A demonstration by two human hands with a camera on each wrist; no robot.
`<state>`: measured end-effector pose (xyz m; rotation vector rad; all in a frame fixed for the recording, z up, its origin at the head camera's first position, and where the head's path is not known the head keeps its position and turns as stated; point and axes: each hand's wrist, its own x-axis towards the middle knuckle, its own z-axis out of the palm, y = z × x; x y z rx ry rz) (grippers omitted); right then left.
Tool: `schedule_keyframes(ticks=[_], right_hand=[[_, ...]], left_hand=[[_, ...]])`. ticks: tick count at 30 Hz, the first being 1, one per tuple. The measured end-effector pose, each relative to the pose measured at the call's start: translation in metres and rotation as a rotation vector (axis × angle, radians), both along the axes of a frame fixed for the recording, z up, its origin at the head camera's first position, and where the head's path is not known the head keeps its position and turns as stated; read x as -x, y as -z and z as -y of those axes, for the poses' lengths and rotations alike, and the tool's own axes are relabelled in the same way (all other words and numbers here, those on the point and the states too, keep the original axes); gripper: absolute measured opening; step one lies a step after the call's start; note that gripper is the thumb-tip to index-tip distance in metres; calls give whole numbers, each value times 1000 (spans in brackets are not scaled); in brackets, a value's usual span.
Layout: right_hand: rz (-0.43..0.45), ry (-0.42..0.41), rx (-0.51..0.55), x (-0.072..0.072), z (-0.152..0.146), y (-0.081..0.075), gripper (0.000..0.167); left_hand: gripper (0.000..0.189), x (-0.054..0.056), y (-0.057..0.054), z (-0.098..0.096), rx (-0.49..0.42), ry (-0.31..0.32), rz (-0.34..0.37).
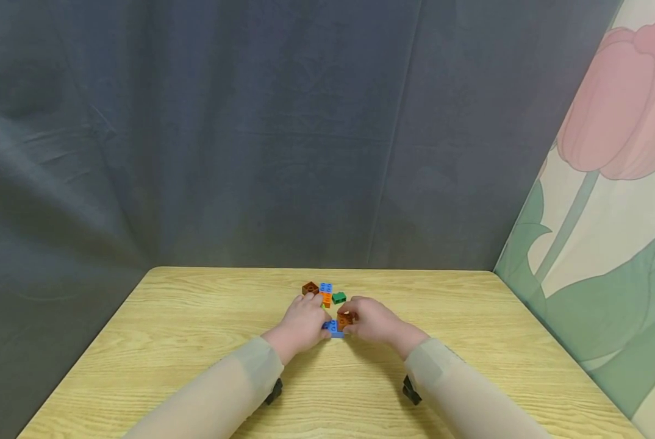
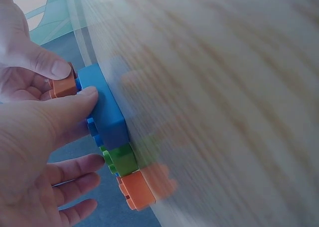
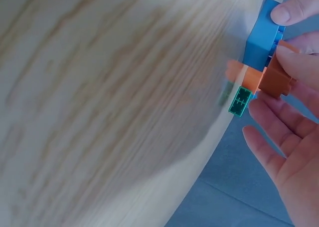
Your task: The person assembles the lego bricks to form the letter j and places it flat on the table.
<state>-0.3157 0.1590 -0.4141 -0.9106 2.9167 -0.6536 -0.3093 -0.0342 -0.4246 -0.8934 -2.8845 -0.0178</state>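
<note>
Near the middle of the wooden tabletop (image 1: 207, 317), head view, it's all toy building bricks. The left hand (image 1: 304, 321) has its grip on the left end of a long blue brick (image 1: 336, 334), and the right hand (image 1: 375, 320) is pinching a rust-brown brick (image 1: 344, 321) at the other end of it. Just beyond sit a dark brown brick (image 1: 310, 288), a small blue brick (image 1: 325, 287), an orange brick (image 1: 326, 301) and a dark green brick (image 1: 339, 298), all pretty close together.

Left wrist cam: thumb on the long blue brick's side, three fingers held out away from it. A lime green brick (image 2: 122, 158) is right past it, orange brick next in line.

Right wrist cam: thumb and fingers grip the rust-brown brick at the long blue brick's studded side; can't tell if it's fully pressed on. Dark green brick's hollow underside is showing.
</note>
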Motion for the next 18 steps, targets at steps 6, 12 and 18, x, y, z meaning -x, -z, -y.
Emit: schedule_keyframes(ticks=[6,12,18], right_hand=[[-33,9,-63,-2,2,-3,31],[-56,14,-115,-2,5,-5,32],[-21,17,-115,-4,6,-7,33]], left_hand=[[32,0,0,0,8,2,-2],[31,1,1,0,3,0,6],[32,2,2,0,3,-7,9]])
